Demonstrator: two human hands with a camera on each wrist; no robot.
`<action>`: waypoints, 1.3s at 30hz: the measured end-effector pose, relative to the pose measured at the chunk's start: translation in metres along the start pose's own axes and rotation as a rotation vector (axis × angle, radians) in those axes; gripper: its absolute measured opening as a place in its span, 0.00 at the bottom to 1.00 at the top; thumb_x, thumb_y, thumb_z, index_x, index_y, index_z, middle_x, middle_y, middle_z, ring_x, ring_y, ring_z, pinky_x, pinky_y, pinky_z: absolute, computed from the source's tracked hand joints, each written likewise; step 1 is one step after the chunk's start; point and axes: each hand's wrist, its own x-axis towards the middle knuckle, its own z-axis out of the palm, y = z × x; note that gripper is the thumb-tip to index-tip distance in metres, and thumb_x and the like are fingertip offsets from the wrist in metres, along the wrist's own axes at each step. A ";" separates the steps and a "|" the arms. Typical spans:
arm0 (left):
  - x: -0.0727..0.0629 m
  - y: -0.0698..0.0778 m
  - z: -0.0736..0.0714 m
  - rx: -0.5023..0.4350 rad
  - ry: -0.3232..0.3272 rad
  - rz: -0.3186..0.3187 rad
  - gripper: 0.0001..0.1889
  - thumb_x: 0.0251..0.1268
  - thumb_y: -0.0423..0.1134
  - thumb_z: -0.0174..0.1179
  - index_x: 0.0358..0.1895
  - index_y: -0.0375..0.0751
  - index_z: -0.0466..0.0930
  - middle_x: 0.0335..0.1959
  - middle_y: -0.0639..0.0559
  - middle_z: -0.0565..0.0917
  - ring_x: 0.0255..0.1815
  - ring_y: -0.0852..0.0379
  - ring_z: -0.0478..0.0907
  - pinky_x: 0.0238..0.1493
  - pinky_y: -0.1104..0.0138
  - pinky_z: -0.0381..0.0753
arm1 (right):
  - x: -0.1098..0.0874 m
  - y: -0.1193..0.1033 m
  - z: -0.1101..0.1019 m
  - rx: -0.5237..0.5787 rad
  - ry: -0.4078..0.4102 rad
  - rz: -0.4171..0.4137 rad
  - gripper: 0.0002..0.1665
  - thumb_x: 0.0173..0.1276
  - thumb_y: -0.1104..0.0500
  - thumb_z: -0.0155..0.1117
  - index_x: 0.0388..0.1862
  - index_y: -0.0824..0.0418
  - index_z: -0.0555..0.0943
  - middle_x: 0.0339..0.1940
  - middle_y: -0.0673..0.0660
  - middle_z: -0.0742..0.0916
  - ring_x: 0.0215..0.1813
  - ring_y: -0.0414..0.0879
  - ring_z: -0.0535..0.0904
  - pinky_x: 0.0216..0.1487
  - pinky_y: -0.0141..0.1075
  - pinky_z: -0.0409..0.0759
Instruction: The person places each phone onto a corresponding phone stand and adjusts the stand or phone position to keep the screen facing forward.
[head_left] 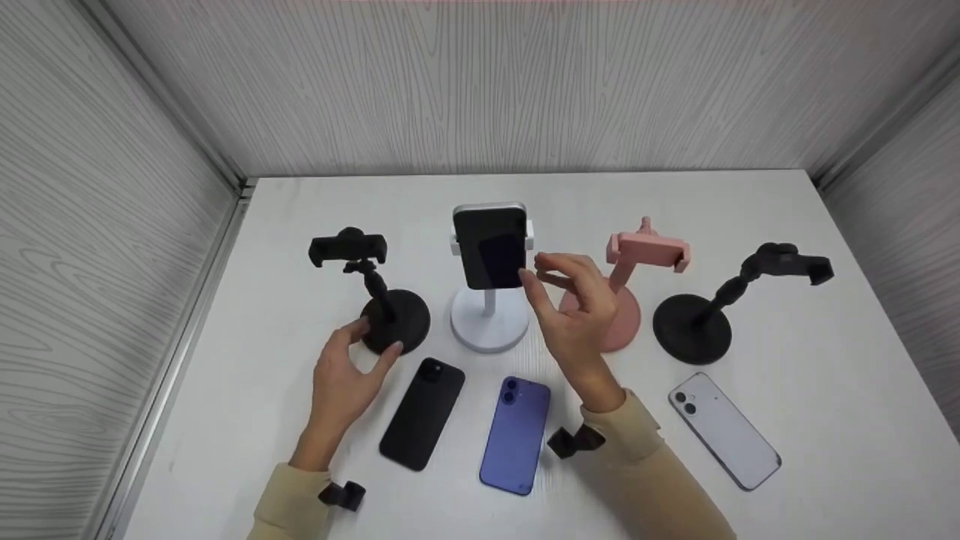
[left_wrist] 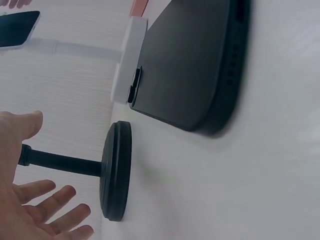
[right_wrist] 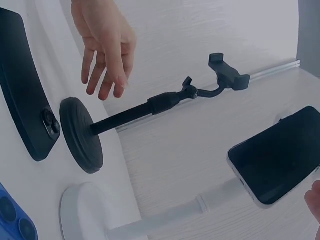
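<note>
My left hand (head_left: 345,379) is held beside the left black phone stand (head_left: 409,322), thumb and fingers spread. In the left wrist view its fingers (left_wrist: 52,205) stand apart from the black pole (left_wrist: 65,163). A phone with a dark screen (head_left: 491,251) sits upright in the clamp of the white stand (head_left: 487,334). Just right of that phone is my right hand (head_left: 577,307), thumb and index finger parted with nothing between them. Its thumb tip comes close to the phone's lower right edge. In the right wrist view, only fingertips (right_wrist: 314,202) of this hand show.
A pink stand (head_left: 626,322) is partly behind my right hand, with another black stand (head_left: 690,330) farther right. Lying face down in front are a black phone (head_left: 422,416), a blue phone (head_left: 516,439) and a white phone (head_left: 726,431). Grained panels wall the white table (head_left: 247,300).
</note>
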 end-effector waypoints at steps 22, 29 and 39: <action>-0.064 0.020 0.012 0.266 -0.219 -0.143 0.47 0.58 0.66 0.73 0.70 0.31 0.75 0.56 0.38 0.82 0.57 0.44 0.78 0.53 0.50 0.81 | -0.012 -0.043 0.048 0.069 -0.292 0.020 0.15 0.61 0.69 0.80 0.46 0.68 0.88 0.37 0.61 0.92 0.39 0.49 0.93 0.39 0.35 0.90; -0.073 0.023 0.020 0.299 -0.252 -0.145 0.51 0.54 0.68 0.74 0.70 0.29 0.73 0.57 0.35 0.79 0.56 0.42 0.75 0.51 0.48 0.81 | -0.019 -0.048 0.067 0.090 -0.385 0.114 0.14 0.67 0.65 0.76 0.50 0.69 0.88 0.41 0.62 0.93 0.43 0.49 0.93 0.42 0.30 0.89; -0.078 0.027 0.024 0.373 -0.292 -0.115 0.56 0.47 0.69 0.78 0.68 0.25 0.73 0.56 0.30 0.76 0.55 0.40 0.74 0.49 0.48 0.82 | -0.022 -0.048 0.089 0.105 -0.447 0.277 0.21 0.72 0.62 0.72 0.60 0.69 0.84 0.54 0.63 0.90 0.49 0.50 0.93 0.47 0.29 0.89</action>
